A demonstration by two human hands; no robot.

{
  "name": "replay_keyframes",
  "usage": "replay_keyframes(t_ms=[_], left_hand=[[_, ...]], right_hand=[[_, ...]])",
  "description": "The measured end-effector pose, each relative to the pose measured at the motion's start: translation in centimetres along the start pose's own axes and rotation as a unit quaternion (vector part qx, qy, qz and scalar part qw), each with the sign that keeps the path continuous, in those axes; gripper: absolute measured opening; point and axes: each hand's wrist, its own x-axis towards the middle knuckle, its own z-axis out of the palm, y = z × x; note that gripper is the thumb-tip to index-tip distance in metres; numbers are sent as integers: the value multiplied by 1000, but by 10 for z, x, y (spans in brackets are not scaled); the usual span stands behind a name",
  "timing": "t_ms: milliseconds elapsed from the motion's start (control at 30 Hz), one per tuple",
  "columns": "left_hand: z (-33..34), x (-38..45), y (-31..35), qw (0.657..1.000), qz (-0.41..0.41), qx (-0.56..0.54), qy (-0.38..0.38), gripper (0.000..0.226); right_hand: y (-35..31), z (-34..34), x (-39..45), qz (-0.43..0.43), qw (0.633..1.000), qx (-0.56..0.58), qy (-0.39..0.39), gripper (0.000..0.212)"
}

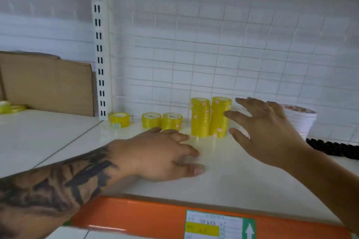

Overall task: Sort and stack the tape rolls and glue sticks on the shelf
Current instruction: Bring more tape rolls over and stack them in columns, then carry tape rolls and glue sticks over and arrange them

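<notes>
Shelf: a white shelf board point(223, 186) with an orange front strip point(136, 217) that carries a price label point(217, 225); a white wire grid point(213, 44) backs it, and a slotted white post point(100, 54) stands beyond the left hand.
Left hand: the left hand point(155, 156) lies low on the board, palm down, fingers loosely extended toward the right, holding nothing; the forearm is tattooed.
Right hand: the right hand point(268, 132) hovers above the board, fingers spread wide, nothing in its grasp; its fingertips are just beside the tall stacks, and whether they touch I cannot tell.
Tall stacks: two tall stacks of yellow tape rolls point(210, 117) stand side by side, between the two hands and a little beyond them.
Short stacks: two short stacks point(162, 121) sit just past the left hand's knuckles.
Single roll: one wider roll point(119, 120) sits by the foot of the post, left of the short stacks.
Far left: more tape point(8, 106) lies well off to the left, in front of cardboard point(48, 83).
Beyond right hand: a white tub point(300, 120) stands behind the right hand; a row of dark items point(334, 148) lies to its right, too blurred to name.
</notes>
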Motion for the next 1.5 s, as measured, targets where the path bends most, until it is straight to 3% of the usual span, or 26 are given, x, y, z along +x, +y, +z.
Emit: replay_keyframes(t_ms=[233, 400, 533, 667, 800, 967, 1267, 1500], left_hand=[[9, -107, -100, 992, -101, -43, 63, 68], [24, -214, -209, 971, -215, -7, 107, 77], [33, -288, -291, 946, -297, -16, 126, 80], [39, -319, -359, 931, -345, -14, 122, 54], [36, -302, -402, 942, -307, -12, 134, 41], [38, -255, -447, 952, -278, 11, 128, 48], [59, -225, -490, 933, -249, -112, 235, 2], [63, -222, -491, 936, -245, -111, 225, 20]], right_hand=[[-104, -22, 12, -134, 988, 30, -74, 49], [-225, -25, 72, -221, 963, 29, -149, 81], [-324, -31, 116, -272, 941, 114, -164, 56], [-405, -13, 161, -265, 931, 151, -201, 55], [-465, 13, 211, -218, 935, 178, -216, 61], [-509, 39, 240, -150, 930, 223, -251, 65], [-520, 55, 235, -108, 942, 249, -197, 53], [-522, 54, 236, -112, 943, 243, -196, 57]])
